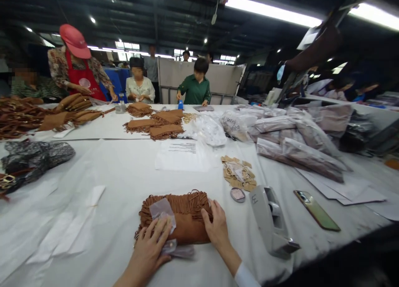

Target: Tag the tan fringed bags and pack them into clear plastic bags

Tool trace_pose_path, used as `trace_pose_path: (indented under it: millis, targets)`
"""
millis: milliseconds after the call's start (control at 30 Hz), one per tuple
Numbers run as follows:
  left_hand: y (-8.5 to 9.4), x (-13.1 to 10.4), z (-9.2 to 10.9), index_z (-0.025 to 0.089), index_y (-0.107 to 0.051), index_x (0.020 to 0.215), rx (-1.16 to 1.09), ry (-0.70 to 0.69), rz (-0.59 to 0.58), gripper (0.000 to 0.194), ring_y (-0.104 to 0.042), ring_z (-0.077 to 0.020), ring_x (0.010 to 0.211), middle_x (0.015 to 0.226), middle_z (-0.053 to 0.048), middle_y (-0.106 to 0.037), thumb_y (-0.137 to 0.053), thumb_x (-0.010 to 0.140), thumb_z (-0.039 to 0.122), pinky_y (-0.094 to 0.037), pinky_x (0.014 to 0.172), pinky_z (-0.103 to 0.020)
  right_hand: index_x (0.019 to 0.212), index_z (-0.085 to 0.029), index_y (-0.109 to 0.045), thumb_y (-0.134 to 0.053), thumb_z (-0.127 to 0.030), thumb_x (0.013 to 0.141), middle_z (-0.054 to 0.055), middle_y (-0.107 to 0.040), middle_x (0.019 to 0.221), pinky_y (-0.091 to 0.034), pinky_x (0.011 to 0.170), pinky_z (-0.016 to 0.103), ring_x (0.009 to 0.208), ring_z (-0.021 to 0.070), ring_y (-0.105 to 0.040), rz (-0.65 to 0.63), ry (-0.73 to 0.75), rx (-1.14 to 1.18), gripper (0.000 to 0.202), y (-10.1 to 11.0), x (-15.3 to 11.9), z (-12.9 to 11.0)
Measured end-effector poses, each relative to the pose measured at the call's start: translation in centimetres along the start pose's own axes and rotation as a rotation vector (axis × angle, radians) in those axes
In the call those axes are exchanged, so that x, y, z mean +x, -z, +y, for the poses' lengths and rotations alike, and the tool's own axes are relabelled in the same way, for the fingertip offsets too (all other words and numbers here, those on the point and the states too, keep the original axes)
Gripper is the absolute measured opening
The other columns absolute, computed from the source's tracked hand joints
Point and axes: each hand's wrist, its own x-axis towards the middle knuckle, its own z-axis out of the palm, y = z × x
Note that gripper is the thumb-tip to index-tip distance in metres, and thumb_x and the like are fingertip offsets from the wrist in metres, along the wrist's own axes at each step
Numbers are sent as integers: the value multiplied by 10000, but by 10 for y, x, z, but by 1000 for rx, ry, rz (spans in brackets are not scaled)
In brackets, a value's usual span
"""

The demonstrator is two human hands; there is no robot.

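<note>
A brown fringed suede bag (191,224) lies on the white-covered table in front of me, its fringe bunched along the far side. My left hand (152,239) rests flat on the bag's left part, fingers extended. Beneath and beside those fingers is a piece of clear plastic film (162,209), and more film (182,252) sticks out at the bag's near edge. At the right end, my right hand (216,222) grips the bag, with its thumb on top and its fingers along the side. The bag's underside is hidden.
Right of the bag are a round pink-topped tin (237,195), paper tags (238,172), a tape dispenser (271,220) and a phone (316,210). Bagged goods (299,133) pile up behind. White strips (79,224) lie left. Co-workers stand across the table near brown pieces (166,123).
</note>
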Motion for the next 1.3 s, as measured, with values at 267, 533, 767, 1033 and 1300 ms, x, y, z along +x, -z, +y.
trace_pose_path:
  millis: [267,533,767,1033,1300]
  targets:
    - [-18,-20,11,363,-443,1375,102,80,35,722,-451,-311,1250,1432,8,-483,-674,707,218,-424,906,-413,1301,-209,-551,-550,-365,865,164,-532,1341,-419,1004,468,1208,315,-508,-282,22,-71,463,-21,-13,-11]
    - [-8,30,-5,341,-367,1410,-101,0,-176,713,-304,-417,1364,1508,-84,-347,-571,781,607,-137,1091,-664,1278,-266,-575,-470,-360,922,155,-404,1463,-282,1056,562,1354,353,-334,-222,4,-428,382,33,27,38]
    - [3,57,-9,372,-268,1434,-285,30,-359,740,-325,-416,1355,1493,-103,-343,-521,800,658,-302,1046,-673,1049,-155,-679,-515,-232,878,209,-561,1292,-269,985,646,1237,412,-431,-107,-60,-690,249,51,82,109]
    - [8,113,-67,321,-380,1413,-445,189,-43,510,-396,-265,1349,1458,-78,-440,-474,920,416,-374,1091,-528,776,-215,-711,-538,-301,863,33,-710,814,-461,754,272,767,170,-637,-344,34,24,212,-33,191,39]
    - [-35,217,-118,240,-636,1114,-549,172,127,257,-565,-231,1165,1238,-90,-627,-488,919,316,-486,1001,-439,751,-174,-699,-727,-292,684,52,-690,808,-429,674,263,747,180,-619,-462,-9,39,138,-149,268,24]
